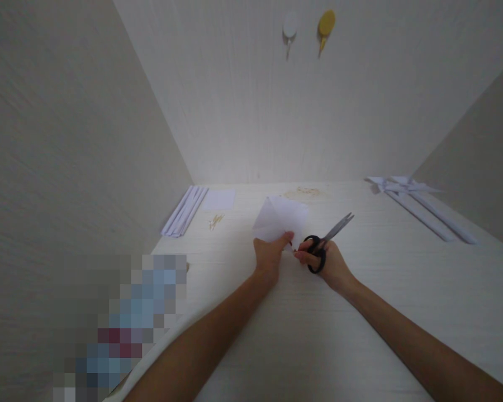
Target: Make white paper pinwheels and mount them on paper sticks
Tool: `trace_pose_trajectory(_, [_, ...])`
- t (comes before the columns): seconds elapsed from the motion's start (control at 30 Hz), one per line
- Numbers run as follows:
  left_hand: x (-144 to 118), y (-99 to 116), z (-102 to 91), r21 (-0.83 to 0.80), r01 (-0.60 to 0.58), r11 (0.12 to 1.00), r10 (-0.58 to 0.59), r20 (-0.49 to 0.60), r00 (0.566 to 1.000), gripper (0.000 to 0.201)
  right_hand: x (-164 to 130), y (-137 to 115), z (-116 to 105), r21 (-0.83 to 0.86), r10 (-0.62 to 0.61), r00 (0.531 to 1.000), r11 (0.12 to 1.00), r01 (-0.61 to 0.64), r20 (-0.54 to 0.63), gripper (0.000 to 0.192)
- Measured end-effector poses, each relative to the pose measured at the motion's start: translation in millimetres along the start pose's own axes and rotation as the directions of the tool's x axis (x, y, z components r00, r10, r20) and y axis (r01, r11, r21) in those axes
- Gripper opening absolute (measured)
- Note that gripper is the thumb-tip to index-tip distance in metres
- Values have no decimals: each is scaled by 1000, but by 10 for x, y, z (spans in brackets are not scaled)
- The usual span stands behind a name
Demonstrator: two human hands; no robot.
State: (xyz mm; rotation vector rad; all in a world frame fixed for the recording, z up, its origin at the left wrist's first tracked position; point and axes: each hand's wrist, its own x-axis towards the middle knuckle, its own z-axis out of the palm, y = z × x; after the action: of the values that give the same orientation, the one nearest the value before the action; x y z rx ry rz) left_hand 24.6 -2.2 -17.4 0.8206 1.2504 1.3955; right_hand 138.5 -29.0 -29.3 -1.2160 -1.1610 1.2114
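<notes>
My left hand [269, 255] pinches the near corner of a folded white paper [281, 219], held just above the pale table [394, 290]. Close beside it, my right hand [327, 262] grips black-handled scissors [327, 239] through the finger loops. Their grey blades are nearly together and point up and to the right, away from the paper. The fingertips of both hands almost touch at the paper's lower corner.
Rolled white paper sticks [184, 211] lie at the back left beside a flat white sheet [219, 199] and small toothpick-like bits [215, 221]. More paper sticks [423, 205] lie at the back right. Two hooks, one white [289, 29] and one yellow [326, 25], hang on the wall.
</notes>
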Motion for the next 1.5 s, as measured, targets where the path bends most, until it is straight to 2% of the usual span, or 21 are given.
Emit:
trace_pose_trajectory(0.2, [-41, 35, 3, 12, -6, 1000, 6, 46, 999, 23, 2, 31, -20, -81, -41, 998, 996, 37, -40, 25])
trace_pose_trajectory(0.4, [-69, 42, 5, 0, -10, 1000, 10, 80, 997, 22, 15, 67, -35, -156, -114, 993, 982, 110, -21, 28])
trace_pose_trajectory(0.6, [-83, 60, 13, 32, -24, 999, 22, 83, 996, 17, 14, 67, -25, -174, -106, 994, 980, 98, -38, 30])
trace_pose_trajectory(0.8, [-64, 22, -2, 34, -99, 994, 91, 184, 979, 12, 3, 56, -26, -138, -87, 995, 987, 78, -57, 28])
trace_pose_trajectory(0.87, [-63, 9, -4, 52, -95, 994, 82, 213, 974, 10, 1, 54, -27, -142, -98, 994, 986, 89, -57, 29])
trace_pose_trajectory(1.03, [-57, -14, 2, 61, -84, 995, 71, 182, 981, 12, 1, 39, -21, -131, -91, 993, 988, 81, -69, 31])
trace_pose_trajectory(1.13, [-18, -28, -2, -7, -43, 999, 44, 136, 990, 19, -6, 31, -20, -120, -100, 992, 989, 90, -76, 32])
trace_pose_trajectory(1.2, [27, -29, -16, -77, -7, 997, 14, 91, 996, 27, -23, 24, -25, -92, -88, 995, 992, 82, -56, 38])
trace_pose_trajectory(1.3, [99, -4, -50, -153, 11, 988, -5, 38, 999, 34, -73, -4, -35, -87, -11, 998, 996, 16, 59, 51])
trace_pose_trajectory(1.4, [152, 54, -83, -189, 22, 982, -22, 3, 1000, 32, -136, -52, -40, -204, 95, 979, 977, -58, 179, 56])
trace_pose_trajectory(1.5, [173, 124, -91, -222, 29, 975, -36, -30, 999, 27, -176, -99, -40, -338, 190, 950, 936, -99, 248, 53])
